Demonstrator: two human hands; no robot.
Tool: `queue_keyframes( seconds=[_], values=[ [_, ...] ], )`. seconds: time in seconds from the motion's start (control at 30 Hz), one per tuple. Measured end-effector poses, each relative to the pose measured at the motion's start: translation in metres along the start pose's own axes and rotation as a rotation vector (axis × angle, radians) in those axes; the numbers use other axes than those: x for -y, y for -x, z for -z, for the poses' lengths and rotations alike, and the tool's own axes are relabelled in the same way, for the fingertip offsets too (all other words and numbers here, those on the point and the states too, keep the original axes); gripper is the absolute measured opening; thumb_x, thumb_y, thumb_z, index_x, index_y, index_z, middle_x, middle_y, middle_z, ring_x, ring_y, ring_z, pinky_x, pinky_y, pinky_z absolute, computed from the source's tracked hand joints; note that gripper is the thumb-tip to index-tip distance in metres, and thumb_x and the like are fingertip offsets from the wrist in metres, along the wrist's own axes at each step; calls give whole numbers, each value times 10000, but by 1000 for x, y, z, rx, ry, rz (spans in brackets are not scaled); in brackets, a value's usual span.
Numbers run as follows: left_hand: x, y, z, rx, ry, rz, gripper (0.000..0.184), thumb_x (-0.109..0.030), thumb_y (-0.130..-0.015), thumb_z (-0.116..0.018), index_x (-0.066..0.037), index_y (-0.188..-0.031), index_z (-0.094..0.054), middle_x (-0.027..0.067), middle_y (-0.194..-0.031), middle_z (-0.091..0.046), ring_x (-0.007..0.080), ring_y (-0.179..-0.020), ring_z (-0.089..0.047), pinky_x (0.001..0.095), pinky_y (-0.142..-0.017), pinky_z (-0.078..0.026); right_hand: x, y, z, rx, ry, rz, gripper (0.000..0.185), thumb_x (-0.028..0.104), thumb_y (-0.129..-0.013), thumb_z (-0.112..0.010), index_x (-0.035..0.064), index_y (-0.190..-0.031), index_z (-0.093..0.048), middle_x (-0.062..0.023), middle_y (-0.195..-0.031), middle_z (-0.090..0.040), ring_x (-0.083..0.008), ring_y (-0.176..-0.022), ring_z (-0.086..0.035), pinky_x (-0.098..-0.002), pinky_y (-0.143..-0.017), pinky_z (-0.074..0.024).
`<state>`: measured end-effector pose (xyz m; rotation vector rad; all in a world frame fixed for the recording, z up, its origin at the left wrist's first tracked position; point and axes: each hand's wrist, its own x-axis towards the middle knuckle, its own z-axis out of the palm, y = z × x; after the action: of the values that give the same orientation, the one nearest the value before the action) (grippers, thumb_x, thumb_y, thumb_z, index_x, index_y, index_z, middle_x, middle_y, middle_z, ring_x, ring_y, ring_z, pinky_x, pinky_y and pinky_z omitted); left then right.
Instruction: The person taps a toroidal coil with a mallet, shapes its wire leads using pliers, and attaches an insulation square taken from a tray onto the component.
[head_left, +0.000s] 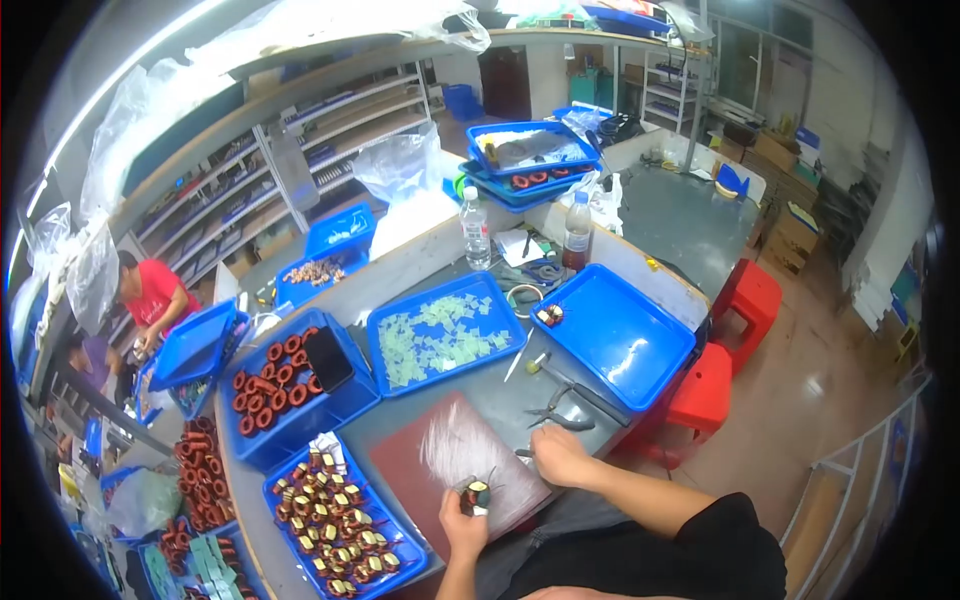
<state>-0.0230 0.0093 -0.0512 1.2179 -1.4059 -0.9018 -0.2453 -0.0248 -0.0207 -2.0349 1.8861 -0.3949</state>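
Observation:
My left hand (463, 527) is closed round a small wound coil (476, 494) with thin wire ends sticking up, over the lower part of a worn reddish-brown board (455, 455). To its right my right hand (560, 455) is closed at the board's right edge, by a small dark tool or handle whose shape is mostly hidden. Just above that hand lie black-handled pliers (562, 417) with their jaws to the left. A blue tray of finished-looking wound coils (340, 520) stands left of my left hand.
A blue tray of pale green pieces (435, 335) lies behind the board. Left of it a blue bin (290, 385) holds red rings and a dark phone. At the right is a blue tray (630, 340) with a few coils. Bottles (475, 230) stand behind. A person in red (160, 295) works far left.

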Motion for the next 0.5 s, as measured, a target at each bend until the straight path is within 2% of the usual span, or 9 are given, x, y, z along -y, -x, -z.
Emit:
queue_keyframes(
  seconds=[0.03,0.07,0.13,0.17,0.2,0.33,0.43,0.47,0.5],
  values=[
    [-6,0,2,27,-1,36,230,-14,-870,-671,22,-1097,-679,40,-909,-605,125,-870,-582,270,-790,-468,0,-2,2,101,-13,-55,171,103,-854,-603,-7,-984,-609,-212,-995,-648,-403,-1017,-616,-506,-840,-499],
    [7,1,4,47,-63,38,239,-44,-864,-703,18,-1094,-681,35,-907,-603,124,-853,-581,266,-776,-468,-1,-2,6,85,-16,-58,171,103,-854,-603,-7,-984,-609,-212,-995,-648,-403,-1017,-616,-506,-840,-499],
    [8,-1,2,-32,-103,-9,184,-72,-809,-749,33,-900,-629,89,-772,-532,185,-672,-534,307,-611,-430,2,-1,28,-38,-143,79,191,100,-824,-617,33,-1001,-640,-171,-962,-662,-383,-1018,-626,-498,-836,-510],
    [24,-1,0,-41,-27,-38,185,-73,-808,-746,33,-917,-640,99,-782,-541,194,-677,-546,311,-614,-437,-3,-8,48,-85,-111,97,147,126,-821,-634,102,-959,-681,-127,-949,-664,-362,-997,-628,-487,-827,-519],
    [22,-3,0,-31,-26,-43,185,-73,-808,-746,33,-917,-640,99,-782,-541,194,-677,-546,311,-614,-437,-20,-21,73,-173,-1,179,115,126,-818,-628,99,-907,-695,-131,-930,-654,-343,-969,-629,-473,-819,-523],
    [1,-1,1,-46,15,1,209,-57,-822,-735,30,-1001,-672,81,-846,-579,163,-747,-590,284,-671,-471,-84,-99,244,-638,381,359,45,67,-768,-645,58,-800,-675,-140,-798,-604,-334,-778,-605,-469,-709,-499],
    [7,1,1,-55,83,42,255,-55,-839,-732,35,-1070,-671,44,-893,-587,139,-783,-586,266,-736,-479,-118,-151,373,-879,450,293,67,72,-811,-622,36,-835,-672,-182,-901,-636,-369,-823,-652,-459,-700,-539],
    [13,2,3,-45,86,79,245,-100,-867,-726,4,-1082,-674,36,-929,-647,129,-860,-620,267,-771,-497,-141,-174,408,-1022,489,371,66,75,-828,-630,53,-857,-685,-169,-901,-633,-369,-844,-658,-448,-733,-549],
    [51,11,14,22,85,157,549,-123,-794,-791,-4,-1273,-550,118,-1146,-595,207,-1072,-571,352,-937,-454,-150,-189,438,-1094,484,281,72,76,-849,-634,69,-872,-701,-147,-928,-648,-357,-870,-666,-443,-770,-551]
  ],
)
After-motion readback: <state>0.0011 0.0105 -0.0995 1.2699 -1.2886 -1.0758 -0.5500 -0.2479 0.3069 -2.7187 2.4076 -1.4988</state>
